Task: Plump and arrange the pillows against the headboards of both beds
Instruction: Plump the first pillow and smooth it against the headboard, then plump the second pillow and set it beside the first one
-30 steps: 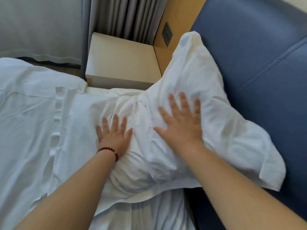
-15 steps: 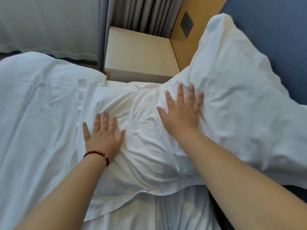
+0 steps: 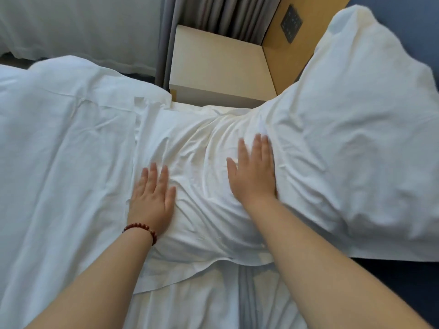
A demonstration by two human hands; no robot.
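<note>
Pillow (image 3: pixel 344 150), white and much creased, fills the middle and right of the head view. Its puffed upper end leans up against the blue headboard (image 3: pixel 425 27) at the right edge, while its lower end lies flat on the bed under both hands. The cloth is gathered into folds where the two parts meet. The left hand (image 3: pixel 152 198) lies flat on the pillow's near left part, just beside the seam where the pillowcase meets the duvet (image 3: pixel 59 150). Its fingers are straight and close together and its palm is down on the fabric. A bracelet (image 3: pixel 140 230) of dark red beads circles that wrist. The right hand (image 3: pixel 254 172) is likewise flat, fingers straight and nearly touching each other. It presses into the hollow at the foot of the pillow's raised end, where the cloth bulges up along the hand's outer edge. Neither hand grips or pinches anything, and the two are apart, with a band of wrinkled pillowcase between them. The pillow's loose flat border hangs over the sheet (image 3: pixel 190 305) near the bottom of the view. The white duvet spreads over the whole left side, rumpled in shallow folds. Beyond the pillow stands a cream nightstand (image 3: pixel 218 67), set in the corner between grey curtains (image 3: pixel 225 15) and a wooden wall panel (image 3: pixel 280 60) that carries a dark switch plate (image 3: pixel 291 22). Pale fabric (image 3: pixel 71 27) covers the upper left corner; what it belongs to cannot be told.
</note>
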